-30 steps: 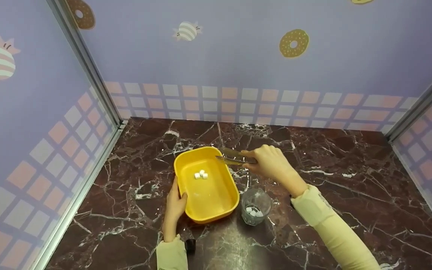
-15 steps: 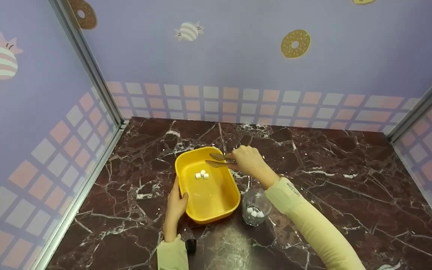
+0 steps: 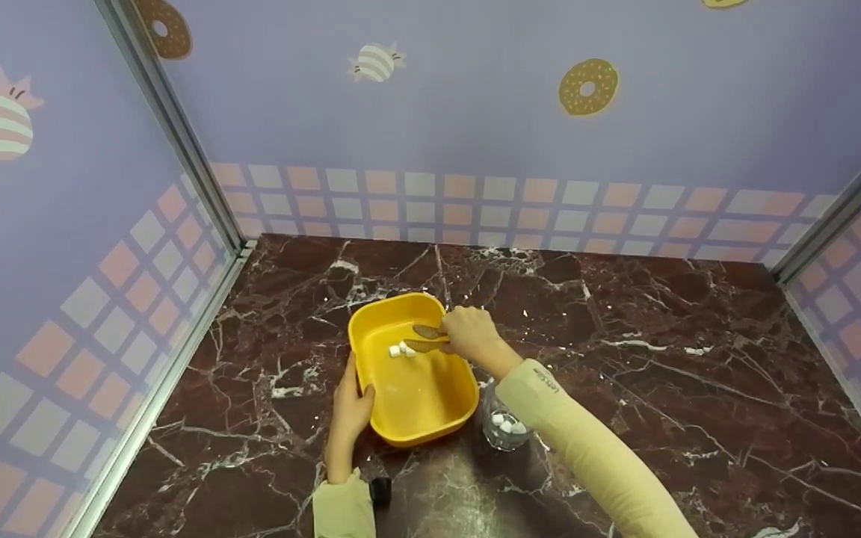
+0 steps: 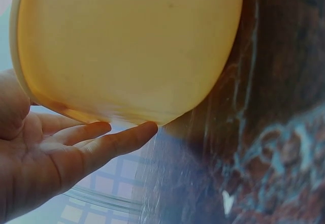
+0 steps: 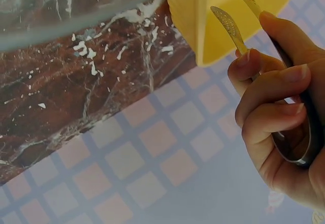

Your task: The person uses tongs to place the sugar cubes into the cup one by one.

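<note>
My left hand (image 3: 352, 407) grips the left side of a yellow plastic tub (image 3: 415, 400), thumb over the rim. In the left wrist view, its fingers (image 4: 109, 145) lie along the tub's outer wall (image 4: 132, 46). Metal tongs (image 3: 426, 346) with perforated tips are held in my right hand (image 3: 470, 335) over the tub's right side. In the right wrist view the fingers curl round the tongs (image 5: 231, 26), whose tips stand apart. Small white cubes (image 3: 394, 350) lie on the tub floor, partly covered by the lower tong tip. Nothing shows between the tips.
Right of the tub stands a clear glass (image 3: 492, 441) holding several white cubes (image 3: 508, 424), its upper part hidden by the right sleeve (image 3: 550, 403). The dark marble tabletop (image 3: 684, 403) meets patterned walls (image 3: 475, 134) behind and at both sides.
My right hand has moved left and nearer with the tongs, from the tub's far right rim to above its inside beside the cubes. The left hand and tub stay in place.
</note>
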### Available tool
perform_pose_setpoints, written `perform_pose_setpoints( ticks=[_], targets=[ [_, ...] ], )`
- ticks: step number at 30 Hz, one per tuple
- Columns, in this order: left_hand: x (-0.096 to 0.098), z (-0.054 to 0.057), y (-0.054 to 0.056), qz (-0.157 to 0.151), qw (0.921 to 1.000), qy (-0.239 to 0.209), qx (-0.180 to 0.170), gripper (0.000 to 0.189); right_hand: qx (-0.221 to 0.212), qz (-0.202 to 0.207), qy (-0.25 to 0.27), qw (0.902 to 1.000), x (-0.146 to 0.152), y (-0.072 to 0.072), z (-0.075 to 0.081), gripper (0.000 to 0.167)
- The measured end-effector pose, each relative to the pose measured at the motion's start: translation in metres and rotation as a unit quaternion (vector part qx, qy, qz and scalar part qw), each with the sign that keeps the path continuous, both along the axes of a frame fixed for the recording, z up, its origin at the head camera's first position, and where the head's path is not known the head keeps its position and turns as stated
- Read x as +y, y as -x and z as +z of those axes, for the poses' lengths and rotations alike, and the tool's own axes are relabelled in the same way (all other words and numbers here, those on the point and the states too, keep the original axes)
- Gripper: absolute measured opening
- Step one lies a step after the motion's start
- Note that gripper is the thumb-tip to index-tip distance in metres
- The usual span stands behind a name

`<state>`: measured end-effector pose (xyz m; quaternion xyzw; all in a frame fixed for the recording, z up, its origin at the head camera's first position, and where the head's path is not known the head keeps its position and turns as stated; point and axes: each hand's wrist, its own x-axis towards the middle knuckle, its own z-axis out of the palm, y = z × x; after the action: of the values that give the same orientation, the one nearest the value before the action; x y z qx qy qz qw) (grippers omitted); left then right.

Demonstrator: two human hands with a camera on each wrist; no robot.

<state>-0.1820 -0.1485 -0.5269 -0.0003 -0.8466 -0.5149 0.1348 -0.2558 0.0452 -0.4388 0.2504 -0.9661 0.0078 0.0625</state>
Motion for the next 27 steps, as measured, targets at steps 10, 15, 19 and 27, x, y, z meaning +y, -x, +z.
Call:
perform_pose_setpoints(
  ticks=[10,15,19,27],
  targets=[
    [0.0,0.0,0.0,0.003,0.9999,0.009,-0.005,0.061,0.04,0.001,-0.017,0.9991,-0.006,-0.004,-0.016,0.028],
    [0.0,0.001,-0.001,0.002,0.9999,0.01,-0.012,0.062,0.027,-0.003,-0.035,0.999,-0.009,-0.004,-0.018,0.023],
    [0.0,0.001,-0.001,0.004,0.9998,0.011,-0.019,0.062,0.029,-0.001,-0.044,0.9986,-0.01,-0.004,-0.02,0.02],
    [0.0,0.001,0.0,0.004,0.9999,0.009,-0.01,0.062,0.035,0.014,-0.039,0.9985,-0.007,-0.006,-0.019,0.017]
  ],
)
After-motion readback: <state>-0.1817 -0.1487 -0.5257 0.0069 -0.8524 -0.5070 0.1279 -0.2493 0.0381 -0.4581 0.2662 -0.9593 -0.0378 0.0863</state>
